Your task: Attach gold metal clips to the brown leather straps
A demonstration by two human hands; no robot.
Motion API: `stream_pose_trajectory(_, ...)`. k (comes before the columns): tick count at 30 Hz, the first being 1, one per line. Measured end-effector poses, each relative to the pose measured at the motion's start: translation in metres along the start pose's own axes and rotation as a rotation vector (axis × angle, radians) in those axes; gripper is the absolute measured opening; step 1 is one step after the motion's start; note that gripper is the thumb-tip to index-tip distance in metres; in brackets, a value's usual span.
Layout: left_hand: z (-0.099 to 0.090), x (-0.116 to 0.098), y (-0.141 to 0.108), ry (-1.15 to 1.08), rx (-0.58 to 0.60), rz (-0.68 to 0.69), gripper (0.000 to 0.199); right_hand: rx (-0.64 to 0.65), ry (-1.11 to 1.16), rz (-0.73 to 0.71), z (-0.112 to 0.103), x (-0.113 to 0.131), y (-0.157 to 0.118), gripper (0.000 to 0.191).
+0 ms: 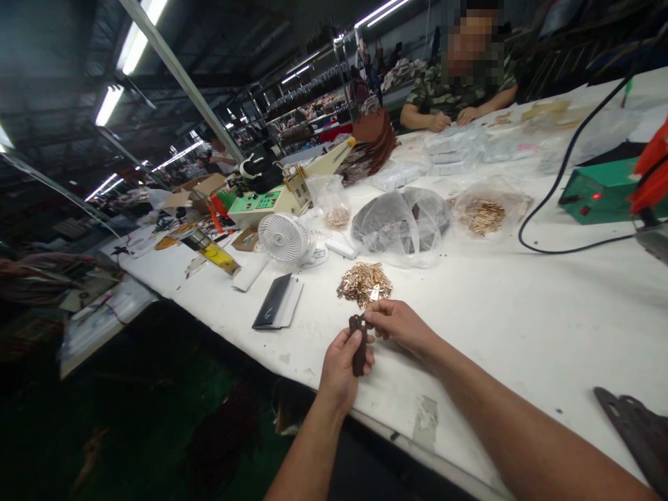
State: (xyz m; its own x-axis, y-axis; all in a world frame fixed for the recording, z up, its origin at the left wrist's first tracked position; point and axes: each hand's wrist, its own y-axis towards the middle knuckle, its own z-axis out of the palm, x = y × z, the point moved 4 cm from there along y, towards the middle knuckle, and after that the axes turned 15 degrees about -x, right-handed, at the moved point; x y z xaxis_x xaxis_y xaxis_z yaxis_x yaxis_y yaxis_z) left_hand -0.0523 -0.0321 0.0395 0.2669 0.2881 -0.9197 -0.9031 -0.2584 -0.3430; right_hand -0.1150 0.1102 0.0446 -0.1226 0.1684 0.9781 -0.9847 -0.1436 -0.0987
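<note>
My left hand point(342, 362) is closed around a dark brown strap piece point(359, 351), held upright over the table's front edge. At the top end of that piece, my right hand point(392, 322) pinches with thumb and forefinger. Whatever lies between those fingertips is too small to make out. Just beyond my hands is a loose pile of gold-coloured metal pieces point(365, 283). More dark strap pieces point(634, 424) with holes in their ends lie at the lower right of the table.
A notebook point(274, 303), a white fan point(284, 238) and a clear plastic bag point(401, 223) stand beyond my hands. Farther right are a bag of gold pieces point(483, 216) and a green box point(600, 191) with a black cable. A person point(459, 90) works across the white table point(522, 313).
</note>
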Motion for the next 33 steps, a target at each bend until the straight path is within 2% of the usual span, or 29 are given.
stream_pose_trajectory(10, -0.0008, 0.0, -0.0001, -0.033, -0.017, 0.016, 0.047, -0.05, -0.014, 0.006, -0.0005, 0.0019, 0.0, 0.039)
stream_pose_trajectory(18, -0.0013, 0.0021, 0.0004, -0.016, -0.063, 0.002, 0.049, -0.115, -0.044, 0.064, -0.0037, -0.0043, 0.0024, 0.027)
stream_pose_trajectory(24, -0.0003, 0.0026, -0.0002, -0.028, -0.08, -0.015, 0.051, -0.086, -0.045, 0.066, -0.0043, -0.0006, 0.0019, 0.03)
stream_pose_trajectory(33, 0.0042, -0.0003, -0.0012, -0.017, -0.042, 0.009, 0.054, -0.044, 0.107, 0.051, -0.0019, -0.0026, 0.001, 0.042)
